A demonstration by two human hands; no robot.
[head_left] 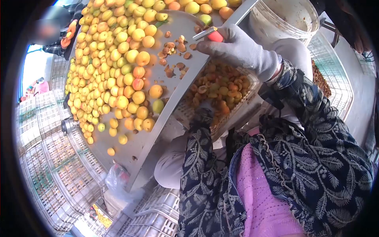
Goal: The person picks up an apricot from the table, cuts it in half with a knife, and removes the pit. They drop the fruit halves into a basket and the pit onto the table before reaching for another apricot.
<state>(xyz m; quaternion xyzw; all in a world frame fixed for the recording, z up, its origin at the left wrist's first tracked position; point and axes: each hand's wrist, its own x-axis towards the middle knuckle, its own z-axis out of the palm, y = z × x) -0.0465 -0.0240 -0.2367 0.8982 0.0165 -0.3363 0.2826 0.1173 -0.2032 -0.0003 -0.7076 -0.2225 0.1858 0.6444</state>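
Observation:
My right hand (pixel 237 47), in a grey glove, is closed around a small knife (pixel 213 35) with a red handle, held over the rim of the metal table (pixel 158 130). Loose apricot pits (pixel 173 51) lie on the table just left of the knife. A big heap of yellow and orange apricots (pixel 114 67) covers the table's left side. My left arm in a patterned sleeve reaches up to a white crate (pixel 252 85) of halved apricots (pixel 221 87). My left hand (pixel 203 114) sits at the crate's near edge, dark and mostly hidden, so its grip is unclear.
A white bucket (pixel 284 19) stands beyond the crate. Stacks of white slatted crates (pixel 51 158) fill the lower left, and another one (pixel 335 67) lies at the right. Another person's orange-gloved hand (pixel 71 29) is at the table's far left corner.

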